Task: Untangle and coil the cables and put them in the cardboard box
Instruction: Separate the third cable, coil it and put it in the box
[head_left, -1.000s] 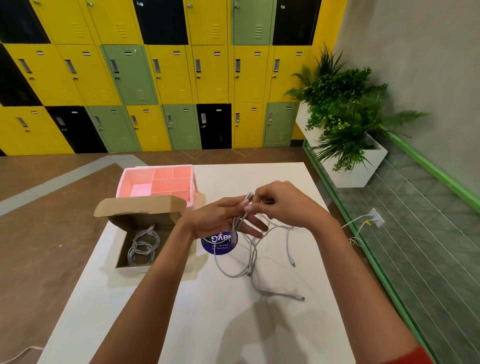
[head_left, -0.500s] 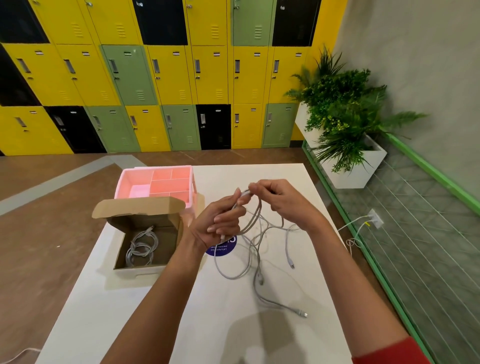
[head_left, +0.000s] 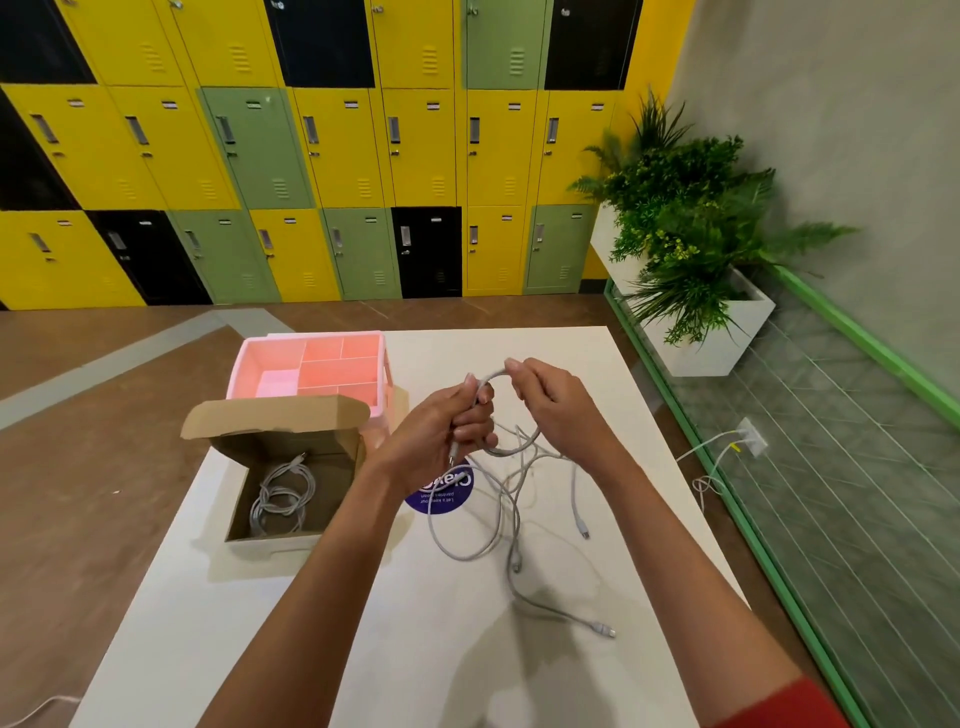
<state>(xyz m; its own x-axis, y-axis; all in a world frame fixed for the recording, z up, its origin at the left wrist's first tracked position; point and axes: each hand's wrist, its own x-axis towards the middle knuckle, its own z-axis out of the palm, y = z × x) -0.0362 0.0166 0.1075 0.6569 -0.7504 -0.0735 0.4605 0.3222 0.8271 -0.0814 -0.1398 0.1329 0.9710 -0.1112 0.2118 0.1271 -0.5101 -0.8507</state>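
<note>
A grey cable (head_left: 511, 525) hangs in loops from both hands down to the white table (head_left: 415, 649). My left hand (head_left: 447, 431) is closed around a bundle of its loops, thumb up. My right hand (head_left: 550, 405) pinches the arc of cable that curves over between the hands. Loose ends with plugs trail on the table toward me. To the left stands the open cardboard box (head_left: 244, 519) with its lid flap raised; a coiled grey cable (head_left: 283, 493) lies inside it.
A pink divided tray (head_left: 249, 358) stands behind the box. A round purple sticker (head_left: 441, 499) lies under the hanging loops. A green rail (head_left: 727, 499) borders the table's right side, with a planter (head_left: 696, 260) beyond. Lockers (head_left: 311, 156) fill the far wall.
Both hands have risen a little and drawn the cable into a wider loop. My left hand turned from fingers spread to a closed grip on the gathered loops.
</note>
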